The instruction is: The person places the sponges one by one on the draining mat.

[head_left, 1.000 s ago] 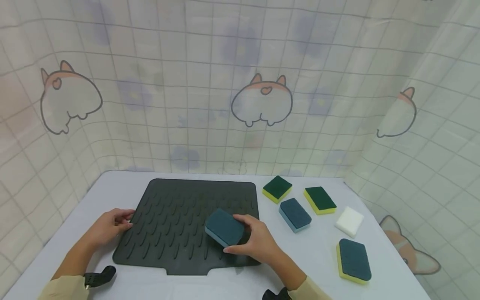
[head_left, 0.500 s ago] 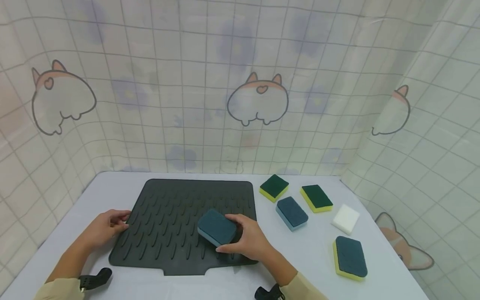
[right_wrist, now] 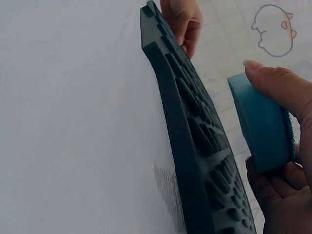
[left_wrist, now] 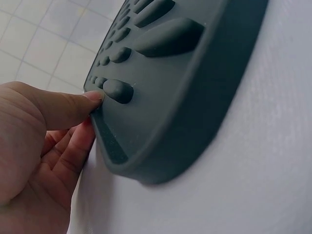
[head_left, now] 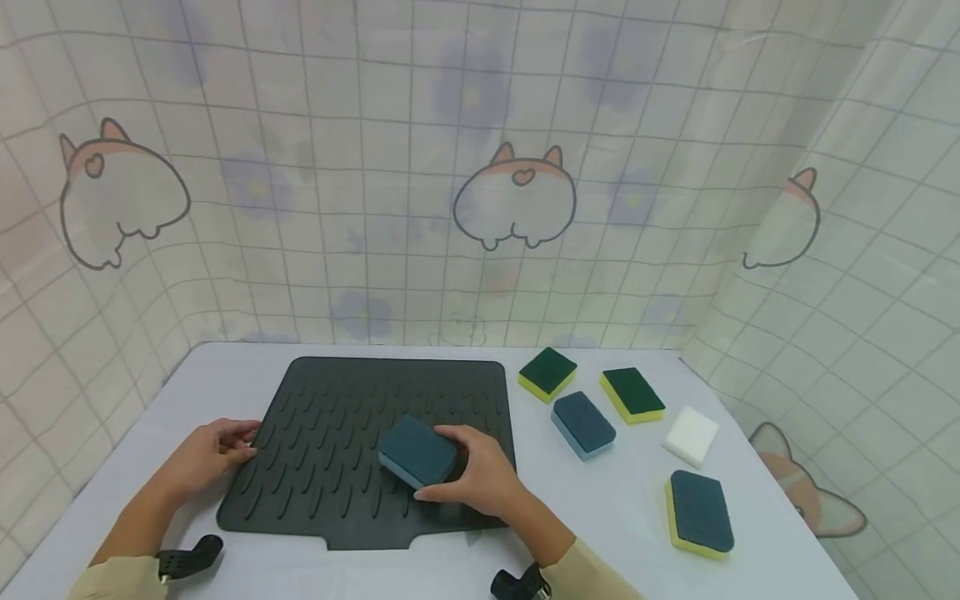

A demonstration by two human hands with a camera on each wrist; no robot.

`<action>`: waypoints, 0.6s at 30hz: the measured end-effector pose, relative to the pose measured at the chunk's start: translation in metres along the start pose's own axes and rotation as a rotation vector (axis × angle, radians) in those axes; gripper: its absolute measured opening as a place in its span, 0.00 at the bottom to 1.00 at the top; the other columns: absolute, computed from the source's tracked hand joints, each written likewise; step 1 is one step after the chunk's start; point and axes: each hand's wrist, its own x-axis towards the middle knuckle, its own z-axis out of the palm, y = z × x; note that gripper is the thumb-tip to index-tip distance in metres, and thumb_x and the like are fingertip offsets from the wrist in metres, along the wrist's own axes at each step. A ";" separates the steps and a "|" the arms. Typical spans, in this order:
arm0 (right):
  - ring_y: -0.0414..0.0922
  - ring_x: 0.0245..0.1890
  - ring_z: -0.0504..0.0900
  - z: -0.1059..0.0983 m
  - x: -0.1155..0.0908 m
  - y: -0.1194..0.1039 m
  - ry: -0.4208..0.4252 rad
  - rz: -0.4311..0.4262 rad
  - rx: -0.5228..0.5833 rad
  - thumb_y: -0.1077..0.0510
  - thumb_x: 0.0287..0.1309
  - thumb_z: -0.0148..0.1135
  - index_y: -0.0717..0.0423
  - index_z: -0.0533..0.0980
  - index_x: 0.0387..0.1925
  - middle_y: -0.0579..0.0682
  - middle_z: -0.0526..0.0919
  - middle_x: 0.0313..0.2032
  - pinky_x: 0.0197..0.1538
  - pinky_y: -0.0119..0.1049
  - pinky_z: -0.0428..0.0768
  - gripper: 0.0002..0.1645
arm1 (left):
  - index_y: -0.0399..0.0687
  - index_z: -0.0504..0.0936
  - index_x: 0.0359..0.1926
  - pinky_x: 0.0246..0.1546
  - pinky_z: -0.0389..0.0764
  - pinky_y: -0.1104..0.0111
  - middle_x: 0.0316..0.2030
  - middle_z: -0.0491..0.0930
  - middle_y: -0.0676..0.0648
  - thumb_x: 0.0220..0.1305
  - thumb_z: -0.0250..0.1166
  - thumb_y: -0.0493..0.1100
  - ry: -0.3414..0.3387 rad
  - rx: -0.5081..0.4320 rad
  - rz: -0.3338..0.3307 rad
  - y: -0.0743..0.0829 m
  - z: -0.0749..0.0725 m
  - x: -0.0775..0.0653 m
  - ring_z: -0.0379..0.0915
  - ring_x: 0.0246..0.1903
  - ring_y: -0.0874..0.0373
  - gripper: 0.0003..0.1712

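A dark grey-green ridged drying mat [head_left: 322, 454] lies on the white table. At its left edge my left hand [head_left: 206, 454] pinches the rim; the left wrist view shows the thumb [left_wrist: 80, 105] on top and the other fingers underneath. Over the mat's right half, my right hand [head_left: 480, 471] grips a blue sponge [head_left: 417, 450] with a dark scouring face turned up. In the right wrist view, thumb and fingers hold that sponge [right_wrist: 261, 124] by two opposite sides, a gap apart from the mat's ridges.
Right of the mat lie two green-and-yellow sponges [head_left: 547, 372] [head_left: 633, 393], another blue sponge [head_left: 583, 423], a white sponge [head_left: 691, 436] and a larger dark-topped yellow sponge [head_left: 700, 512]. A tiled-print curtain [head_left: 390, 208] borders the table at back and sides.
My right hand has moved left across the mat with the blue sponge in it. The left hand stays at the mat's left edge. The head view has shifted slightly.
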 end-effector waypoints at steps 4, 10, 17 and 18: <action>0.38 0.46 0.74 0.003 0.001 -0.005 -0.008 0.000 0.020 0.30 0.31 0.73 0.38 0.65 0.64 0.38 0.72 0.58 0.44 0.34 0.76 0.54 | 0.32 0.72 0.58 0.30 0.74 0.71 0.43 0.76 0.40 0.57 0.66 0.39 0.004 -0.010 0.002 -0.002 0.001 0.001 0.70 0.37 0.56 0.29; 0.38 0.46 0.73 0.009 0.004 -0.008 -0.021 0.008 0.030 0.31 0.32 0.74 0.37 0.65 0.64 0.39 0.72 0.58 0.43 0.35 0.76 0.53 | 0.32 0.72 0.59 0.31 0.75 0.70 0.45 0.76 0.40 0.57 0.67 0.39 0.008 -0.009 -0.010 -0.004 0.002 0.001 0.70 0.38 0.54 0.29; 0.38 0.49 0.71 0.016 0.007 -0.009 -0.015 0.030 -0.007 0.28 0.31 0.72 0.35 0.65 0.64 0.38 0.71 0.59 0.47 0.39 0.75 0.54 | 0.32 0.72 0.59 0.31 0.74 0.72 0.45 0.75 0.40 0.58 0.66 0.38 0.005 -0.016 0.009 -0.003 0.002 0.000 0.70 0.38 0.54 0.28; 0.39 0.49 0.72 0.017 0.007 -0.009 -0.014 0.029 -0.006 0.28 0.31 0.72 0.35 0.65 0.64 0.38 0.71 0.59 0.47 0.39 0.75 0.54 | 0.32 0.72 0.59 0.31 0.74 0.72 0.45 0.75 0.40 0.58 0.66 0.38 0.004 -0.016 0.011 -0.002 0.002 0.000 0.70 0.38 0.54 0.28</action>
